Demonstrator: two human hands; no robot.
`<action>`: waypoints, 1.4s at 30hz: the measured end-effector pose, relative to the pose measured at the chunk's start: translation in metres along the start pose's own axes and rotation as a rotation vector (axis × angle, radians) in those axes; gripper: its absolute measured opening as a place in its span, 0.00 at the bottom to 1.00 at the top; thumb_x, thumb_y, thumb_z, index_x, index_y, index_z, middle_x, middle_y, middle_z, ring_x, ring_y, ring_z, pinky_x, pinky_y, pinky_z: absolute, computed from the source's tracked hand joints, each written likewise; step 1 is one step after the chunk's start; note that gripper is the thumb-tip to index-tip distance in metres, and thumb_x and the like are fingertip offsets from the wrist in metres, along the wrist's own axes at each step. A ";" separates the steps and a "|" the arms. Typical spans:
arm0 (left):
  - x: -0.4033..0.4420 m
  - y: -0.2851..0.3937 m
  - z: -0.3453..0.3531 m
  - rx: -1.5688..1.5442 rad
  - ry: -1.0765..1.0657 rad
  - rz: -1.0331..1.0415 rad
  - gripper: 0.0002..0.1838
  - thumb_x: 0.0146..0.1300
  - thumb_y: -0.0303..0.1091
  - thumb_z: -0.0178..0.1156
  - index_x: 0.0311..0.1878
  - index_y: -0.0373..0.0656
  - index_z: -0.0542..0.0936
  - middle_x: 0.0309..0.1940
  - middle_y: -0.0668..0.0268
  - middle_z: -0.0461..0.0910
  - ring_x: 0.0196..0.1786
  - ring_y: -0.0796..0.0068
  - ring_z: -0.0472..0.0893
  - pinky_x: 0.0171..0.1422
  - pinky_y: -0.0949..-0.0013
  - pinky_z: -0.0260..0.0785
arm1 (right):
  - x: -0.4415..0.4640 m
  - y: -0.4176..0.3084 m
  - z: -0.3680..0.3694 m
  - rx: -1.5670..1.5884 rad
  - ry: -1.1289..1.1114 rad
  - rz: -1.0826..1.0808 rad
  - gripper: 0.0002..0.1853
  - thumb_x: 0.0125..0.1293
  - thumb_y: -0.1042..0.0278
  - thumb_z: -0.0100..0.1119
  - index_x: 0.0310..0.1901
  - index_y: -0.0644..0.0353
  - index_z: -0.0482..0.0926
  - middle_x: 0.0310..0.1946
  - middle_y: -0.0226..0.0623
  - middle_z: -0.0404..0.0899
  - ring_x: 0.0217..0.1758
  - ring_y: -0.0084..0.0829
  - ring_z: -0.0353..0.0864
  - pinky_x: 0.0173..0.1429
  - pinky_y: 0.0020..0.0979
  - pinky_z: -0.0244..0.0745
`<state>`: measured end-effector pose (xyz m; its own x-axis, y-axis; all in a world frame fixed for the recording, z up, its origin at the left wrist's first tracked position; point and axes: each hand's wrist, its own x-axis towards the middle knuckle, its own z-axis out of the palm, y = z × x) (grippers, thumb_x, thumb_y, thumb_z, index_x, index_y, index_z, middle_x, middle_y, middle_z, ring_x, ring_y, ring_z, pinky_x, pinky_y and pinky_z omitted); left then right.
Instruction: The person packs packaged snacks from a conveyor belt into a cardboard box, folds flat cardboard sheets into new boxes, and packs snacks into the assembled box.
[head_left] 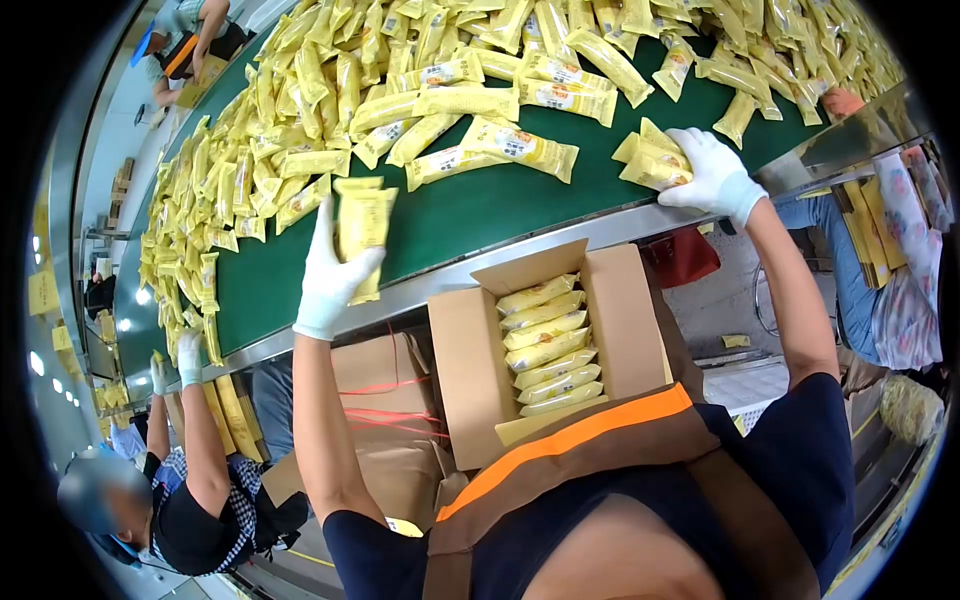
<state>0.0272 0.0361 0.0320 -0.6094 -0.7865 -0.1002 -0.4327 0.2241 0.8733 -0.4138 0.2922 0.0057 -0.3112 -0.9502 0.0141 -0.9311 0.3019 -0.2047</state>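
My left hand (pixel 335 275), in a white glove, grips yellow snack packets (pixel 366 225) upright above the belt's near edge. My right hand (pixel 710 172), gloved too, closes round a small bunch of yellow packets (pixel 655 160) low over the belt, on the right; whether they touch the belt I cannot tell. Between my arms, close to my body, an open cardboard box (pixel 468 375) holds a row of several yellow packets (pixel 548 335) lying side by side. Loose packets (pixel 515 143) lie on the green belt just beyond my hands.
Heaps of yellow packets (pixel 300 100) cover the far part of the green conveyor belt (pixel 470 222). A metal rail (pixel 450 283) edges it. Brown cartons with red straps (pixel 385 400) stand left of the box. Co-workers stand at left (pixel 200 480), far left (pixel 185 50) and right.
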 end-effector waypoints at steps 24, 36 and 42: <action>0.045 0.032 0.096 0.878 -0.126 0.572 0.46 0.38 0.52 0.72 0.64 0.42 0.74 0.53 0.53 0.75 0.58 0.50 0.73 0.63 0.57 0.69 | 0.060 -0.108 -0.024 0.468 -0.535 -0.207 0.47 0.42 0.28 0.67 0.58 0.58 0.74 0.52 0.49 0.78 0.56 0.45 0.80 0.59 0.38 0.74; 0.045 0.071 0.112 1.179 -0.301 0.238 0.60 0.37 0.59 0.71 0.78 0.60 0.57 0.62 0.47 0.70 0.63 0.44 0.73 0.69 0.56 0.65 | 0.004 -0.037 -0.007 -0.153 0.015 -0.270 0.56 0.42 0.38 0.70 0.73 0.52 0.60 0.56 0.49 0.72 0.59 0.48 0.74 0.62 0.43 0.69; 0.039 0.044 0.106 0.946 -0.214 0.321 0.58 0.39 0.55 0.72 0.78 0.63 0.58 0.57 0.47 0.73 0.58 0.45 0.77 0.60 0.57 0.74 | 0.012 -0.051 -0.027 0.271 -0.153 -0.114 0.52 0.50 0.45 0.67 0.75 0.55 0.56 0.56 0.57 0.75 0.54 0.51 0.80 0.60 0.39 0.74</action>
<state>-0.0856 0.0765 0.0166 -0.8549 -0.5105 -0.0919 -0.5187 0.8420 0.1483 -0.3753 0.2674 0.0429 -0.1566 -0.9835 -0.0905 -0.8673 0.1808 -0.4639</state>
